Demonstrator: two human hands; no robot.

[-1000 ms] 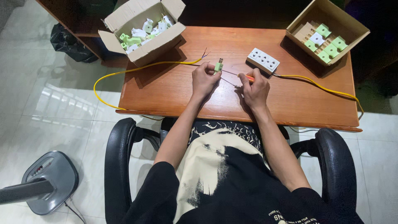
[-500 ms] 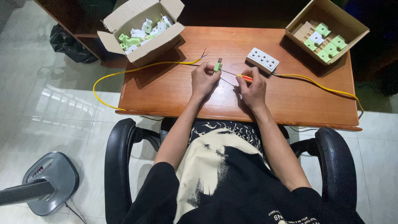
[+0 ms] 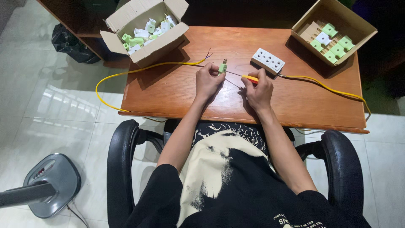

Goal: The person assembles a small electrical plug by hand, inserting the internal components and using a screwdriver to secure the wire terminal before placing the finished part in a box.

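My left hand [image 3: 208, 80] pinches a small green plug part [image 3: 222, 67] with metal pins, held just above the wooden table [image 3: 177, 90]. In my right hand [image 3: 258, 87] is a screwdriver with an orange handle [image 3: 250, 78]; its thin shaft points left at the green part. A white multi-socket block [image 3: 268, 60] lies just beyond my right hand, with a yellow cable [image 3: 325, 86] running off to the right. Another yellow cable [image 3: 139, 70] with bared ends lies left of my left hand.
An open cardboard box [image 3: 145, 25] of green and white parts stands at the table's back left. A second box [image 3: 333, 29] with several green and white parts sits back right. I sit in a black armchair [image 3: 122, 156]. A fan base [image 3: 46, 183] stands on the tiled floor at left.
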